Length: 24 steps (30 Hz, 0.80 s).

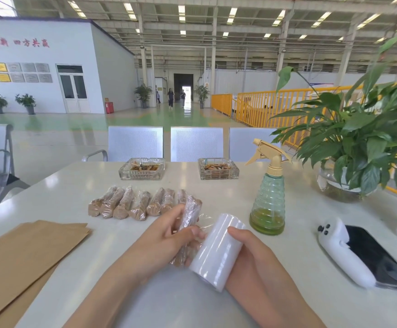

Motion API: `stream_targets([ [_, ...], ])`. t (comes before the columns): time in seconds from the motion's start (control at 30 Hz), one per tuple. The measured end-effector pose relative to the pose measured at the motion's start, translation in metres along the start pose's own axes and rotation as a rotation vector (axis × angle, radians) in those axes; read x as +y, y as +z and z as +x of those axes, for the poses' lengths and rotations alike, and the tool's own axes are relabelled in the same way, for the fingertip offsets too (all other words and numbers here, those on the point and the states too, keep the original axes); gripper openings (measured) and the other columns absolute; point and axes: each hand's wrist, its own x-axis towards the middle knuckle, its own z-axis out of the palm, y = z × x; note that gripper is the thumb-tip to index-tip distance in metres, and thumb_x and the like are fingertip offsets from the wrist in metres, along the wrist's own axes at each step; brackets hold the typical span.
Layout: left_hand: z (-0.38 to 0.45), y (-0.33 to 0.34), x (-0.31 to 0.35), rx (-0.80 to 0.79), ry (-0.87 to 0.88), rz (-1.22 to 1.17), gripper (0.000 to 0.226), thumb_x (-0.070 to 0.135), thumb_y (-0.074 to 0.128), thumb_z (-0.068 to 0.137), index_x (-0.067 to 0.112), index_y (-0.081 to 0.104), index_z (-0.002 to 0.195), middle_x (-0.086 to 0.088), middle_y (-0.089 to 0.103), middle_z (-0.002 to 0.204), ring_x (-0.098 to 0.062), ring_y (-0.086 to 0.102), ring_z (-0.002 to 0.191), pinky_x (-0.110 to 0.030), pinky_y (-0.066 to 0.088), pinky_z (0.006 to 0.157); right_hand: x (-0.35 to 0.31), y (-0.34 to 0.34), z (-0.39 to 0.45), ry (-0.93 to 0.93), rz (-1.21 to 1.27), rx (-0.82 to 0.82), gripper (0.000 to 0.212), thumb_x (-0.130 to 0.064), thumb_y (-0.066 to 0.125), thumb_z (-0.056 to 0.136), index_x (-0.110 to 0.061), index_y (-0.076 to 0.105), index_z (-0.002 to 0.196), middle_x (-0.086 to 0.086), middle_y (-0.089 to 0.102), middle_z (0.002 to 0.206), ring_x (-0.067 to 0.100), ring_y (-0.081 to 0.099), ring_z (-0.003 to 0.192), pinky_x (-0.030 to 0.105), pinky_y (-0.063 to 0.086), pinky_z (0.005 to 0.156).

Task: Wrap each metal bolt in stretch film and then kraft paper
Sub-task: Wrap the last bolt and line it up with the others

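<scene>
Clear stretch film runs from the white film roll [217,250] across to the bolt [189,223] that the person is wrapping, held just above the near edge of the desk [74,192]. The left hand [162,237] has its grip closed round the bolt's shaft, thumb on top and fingers curled behind it; the right hand [247,249] is clamped on the roll, thumb pressed to its upper end. Bolt and roll sit touching, side by side.

A bolt like this looks heavy and rigid for its size, so it should take a firm hold mid-shaft without harm. The film over it is glossy and probably slick, so squeezing near the thicker head end seems the safer place. The film itself is thin, soft and clingy, likely to tear or bunch if pulled crooked, so the roll is best steered by its ends.

Behind the hands lies a row of wrapped bolts [131,203], already in film. Sheets of kraft paper [27,252] wait at the left, not yet used on them
</scene>
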Motion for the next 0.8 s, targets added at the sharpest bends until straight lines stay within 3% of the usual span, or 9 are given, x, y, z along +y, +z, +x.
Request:
stream_targets([
  [0.07, 0.001, 0.002, -0.001, 0.039, 0.052, 0.097, 0.015, 0.013, 0.061, 0.102, 0.016, 0.061, 0.116, -0.010, 0.070, 0.085, -0.018, 0.064, 0.070, -0.029, 0.051, 0.062, 0.002, 0.003, 0.000, -0.001, -0.006, -0.008, 0.066, -0.025, 0.078, 0.084, 0.002, 0.058, 0.141, 0.029, 0.055, 0.144, 0.044, 0.052, 0.137, 0.056, 0.038, 0.116],
  [0.2, 0.005, 0.004, -0.010, 0.130, 0.191, 0.467, 0.010, 0.031, 0.059, 0.102, 0.032, 0.059, 0.112, 0.007, 0.065, 0.081, -0.006, 0.056, 0.068, -0.020, 0.042, 0.063, 0.003, 0.006, 0.000, -0.002, -0.033, 0.000, 0.061, -0.025, 0.080, 0.081, -0.001, 0.065, 0.135, 0.025, 0.059, 0.142, 0.039, 0.056, 0.135, 0.053, 0.042, 0.114],
  [0.3, 0.007, 0.007, -0.008, 0.116, 0.074, 0.270, 0.020, 0.045, 0.051, 0.101, 0.027, 0.059, 0.100, 0.009, 0.061, 0.077, -0.011, 0.054, 0.071, -0.028, 0.042, 0.070, 0.000, 0.005, -0.001, -0.024, -0.014, 0.050, 0.059, -0.023, 0.078, 0.080, -0.002, 0.066, 0.133, 0.026, 0.063, 0.137, 0.042, 0.058, 0.131, 0.056, 0.040, 0.115],
  [0.37, 0.007, 0.001, -0.006, 0.101, 0.033, 0.137, 0.027, 0.040, 0.047, 0.103, 0.019, 0.060, 0.092, -0.003, 0.064, 0.081, -0.015, 0.056, 0.073, -0.031, 0.042, 0.073, -0.003, 0.004, -0.002, -0.045, 0.006, 0.108, 0.062, -0.021, 0.077, 0.078, 0.000, 0.063, 0.134, 0.027, 0.065, 0.132, 0.044, 0.061, 0.126, 0.056, 0.045, 0.110],
  [0.43, 0.006, -0.006, -0.005, 0.053, 0.063, 0.085, 0.027, 0.028, 0.050, 0.108, 0.007, 0.060, 0.094, -0.022, 0.064, 0.081, -0.021, 0.058, 0.072, -0.031, 0.042, 0.066, -0.007, 0.005, -0.005, -0.060, 0.011, 0.101, 0.054, -0.020, 0.070, 0.084, 0.000, 0.061, 0.133, 0.024, 0.069, 0.123, 0.041, 0.068, 0.113, 0.052, 0.056, 0.094],
  [0.5, 0.006, -0.010, -0.006, 0.063, 0.077, 0.053, 0.028, 0.029, 0.063, 0.101, 0.001, 0.061, 0.101, -0.021, 0.049, 0.070, -0.025, 0.046, 0.068, -0.035, 0.034, 0.063, -0.008, 0.003, -0.007, -0.076, 0.001, 0.109, 0.052, -0.025, 0.067, 0.084, 0.000, 0.061, 0.129, 0.023, 0.070, 0.108, 0.039, 0.071, 0.098, 0.048, 0.060, 0.077],
  [0.63, 0.006, -0.007, 0.000, 0.136, 0.064, 0.026, 0.038, 0.035, 0.081, 0.084, 0.006, 0.061, 0.098, -0.007, 0.033, 0.069, -0.020, 0.032, 0.063, -0.025, 0.026, 0.053, -0.006, 0.006, -0.005, -0.087, -0.030, 0.137, 0.063, -0.022, 0.073, 0.073, 0.002, 0.061, 0.130, 0.026, 0.070, 0.112, 0.045, 0.069, 0.108, 0.054, 0.055, 0.092],
  [0.73, 0.005, -0.003, 0.000, 0.069, 0.079, 0.063, 0.048, 0.039, 0.073, 0.090, 0.001, 0.045, 0.083, -0.012, 0.022, 0.076, -0.029, 0.019, 0.070, -0.036, 0.015, 0.058, -0.003, 0.010, -0.003, -0.049, -0.048, 0.149, 0.067, -0.021, 0.079, 0.069, 0.001, 0.064, 0.130, 0.025, 0.070, 0.112, 0.041, 0.068, 0.106, 0.051, 0.054, 0.090],
  [0.8, 0.003, 0.001, -0.001, 0.062, 0.065, 0.053, 0.045, 0.041, 0.069, 0.091, 0.005, 0.044, 0.083, -0.008, 0.029, 0.077, -0.022, 0.025, 0.071, -0.034, 0.020, 0.061, 0.000, 0.010, 0.000, -0.003, -0.032, 0.154, 0.064, -0.028, 0.074, 0.075, 0.000, 0.064, 0.131, 0.024, 0.070, 0.119, 0.040, 0.067, 0.114, 0.053, 0.050, 0.100],
])
